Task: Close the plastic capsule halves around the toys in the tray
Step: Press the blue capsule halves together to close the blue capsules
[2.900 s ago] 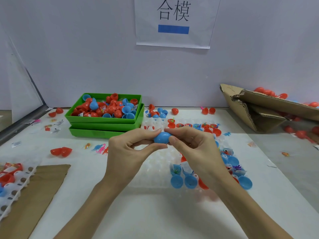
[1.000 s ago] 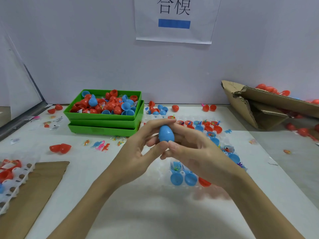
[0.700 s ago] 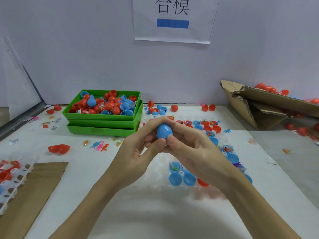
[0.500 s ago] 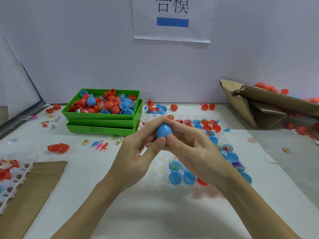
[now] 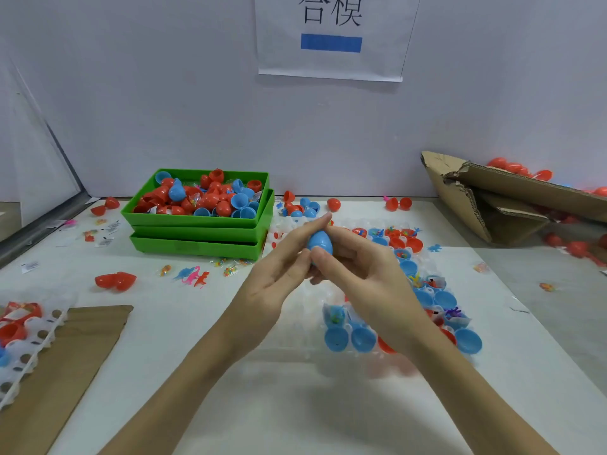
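White tabletop ran back to a pale wall, where the top of a paper sign was cut off. Your hands hid much of the clear plastic tray, and the small toys in its pockets were too small to make out. You held the blue capsule above the tray, upright, between both hands. Your right hand curled around it, thumb pressed on its lower front; your left hand lay against its left side with straight fingers. It was smooth, glossy and egg-shaped, its seam hidden. Open blue halves sat near the tray's front edge. Stacked green bins held loose red and blue shells.
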`<control>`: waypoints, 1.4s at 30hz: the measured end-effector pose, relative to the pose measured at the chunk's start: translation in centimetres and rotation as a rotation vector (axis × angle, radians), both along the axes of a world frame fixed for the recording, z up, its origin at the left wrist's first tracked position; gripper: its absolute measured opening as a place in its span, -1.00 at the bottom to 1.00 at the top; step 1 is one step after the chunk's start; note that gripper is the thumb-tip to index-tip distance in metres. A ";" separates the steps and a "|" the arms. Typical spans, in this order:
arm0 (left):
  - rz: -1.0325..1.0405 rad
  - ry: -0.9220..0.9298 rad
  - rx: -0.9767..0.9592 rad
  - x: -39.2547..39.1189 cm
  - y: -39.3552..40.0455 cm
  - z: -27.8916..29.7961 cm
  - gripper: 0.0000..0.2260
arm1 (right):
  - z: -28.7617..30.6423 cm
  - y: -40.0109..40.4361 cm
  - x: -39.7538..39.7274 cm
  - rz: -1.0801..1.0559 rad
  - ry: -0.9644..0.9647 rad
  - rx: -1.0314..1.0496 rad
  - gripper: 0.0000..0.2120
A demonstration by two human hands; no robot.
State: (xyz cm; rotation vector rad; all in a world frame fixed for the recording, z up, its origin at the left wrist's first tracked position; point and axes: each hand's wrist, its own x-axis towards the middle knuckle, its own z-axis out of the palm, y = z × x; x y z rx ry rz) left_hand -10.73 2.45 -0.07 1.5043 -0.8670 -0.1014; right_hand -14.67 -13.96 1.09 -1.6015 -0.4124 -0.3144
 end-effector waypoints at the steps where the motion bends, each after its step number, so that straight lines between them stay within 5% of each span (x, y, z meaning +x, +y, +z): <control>1: 0.006 0.037 -0.002 0.1 -0.1 0.0 -0.60 | -0.3 0.1 0.1 -0.132 -0.068 -0.120 -0.72; 5: 0.126 0.164 -0.097 0.1 -0.4 -0.2 -0.67 | -1.3 0.0 0.4 -0.472 -0.229 -0.510 -0.60; 9: 0.217 0.266 -0.123 0.3 -0.7 -0.5 -0.76 | -1.5 -0.2 0.5 -0.511 -0.281 -0.597 -0.65; 15: 0.075 0.545 -0.225 0.7 0.0 0.0 -0.75 | -1.5 -0.2 0.5 -0.522 -0.289 -0.701 -0.56; 34: 0.203 0.364 -0.061 1.2 0.4 -0.4 -0.72 | -1.6 -0.4 0.9 -0.363 -0.195 -0.709 -0.46; 37: 0.370 0.215 -0.092 1.3 0.2 -0.2 -0.72 | -1.2 -0.7 1.2 -0.393 -0.034 -0.467 -0.42; 42: 0.549 0.165 -0.165 2.2 1.4 -0.2 -0.66 | 1.8 -4.3 3.9 -0.046 0.379 0.804 -0.57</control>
